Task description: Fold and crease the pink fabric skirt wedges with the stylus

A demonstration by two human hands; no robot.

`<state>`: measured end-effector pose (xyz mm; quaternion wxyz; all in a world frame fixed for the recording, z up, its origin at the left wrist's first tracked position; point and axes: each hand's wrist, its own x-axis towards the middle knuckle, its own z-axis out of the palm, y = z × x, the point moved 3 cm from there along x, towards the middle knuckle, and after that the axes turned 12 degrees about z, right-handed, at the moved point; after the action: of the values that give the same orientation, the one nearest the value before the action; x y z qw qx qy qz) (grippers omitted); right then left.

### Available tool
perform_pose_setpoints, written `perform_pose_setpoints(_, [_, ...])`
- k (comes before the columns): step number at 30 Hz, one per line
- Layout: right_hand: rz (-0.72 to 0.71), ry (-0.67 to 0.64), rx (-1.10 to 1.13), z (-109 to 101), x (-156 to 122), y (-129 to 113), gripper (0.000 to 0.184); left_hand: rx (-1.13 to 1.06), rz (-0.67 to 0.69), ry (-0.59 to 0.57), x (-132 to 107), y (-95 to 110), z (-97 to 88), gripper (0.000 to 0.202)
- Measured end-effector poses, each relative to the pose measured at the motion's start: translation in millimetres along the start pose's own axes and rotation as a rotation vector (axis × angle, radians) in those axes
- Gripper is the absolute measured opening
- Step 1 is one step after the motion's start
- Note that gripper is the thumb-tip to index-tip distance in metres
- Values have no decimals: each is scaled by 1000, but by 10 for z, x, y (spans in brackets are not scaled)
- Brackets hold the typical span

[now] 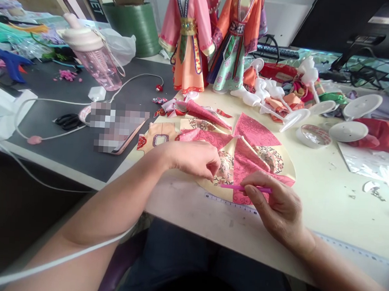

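A round piece of patchwork fabric (255, 171), with pink panels and cream flowered ones, lies on the table with a fold across its middle. My left hand (196, 159) is over its left part, fingers curled down close to the cloth; whatever they pinch is hidden. Between the thumb and fingers of my right hand (278, 210) is a slim pink pen (227, 186). It points left, low over the fabric's near edge, its tip near my left fingertips. A ruler strip (230, 203) lies along that edge.
Dressed dolls (187, 44) stand at the back. Right of them are white doll stands (348, 131) and a tape roll (313, 136). A phone (123, 130), scissors (67, 121) and a tilted pink bottle (94, 56) are on the left. A white cable (75, 261) crosses my left arm.
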<state>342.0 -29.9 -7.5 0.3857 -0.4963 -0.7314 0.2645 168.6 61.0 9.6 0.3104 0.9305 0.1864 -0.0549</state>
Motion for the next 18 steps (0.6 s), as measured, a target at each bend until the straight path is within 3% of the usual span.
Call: perform_pose_setpoints(18, [-53, -62, 11, 16, 12, -30, 12, 16, -7, -42, 31, 54, 47, 13])
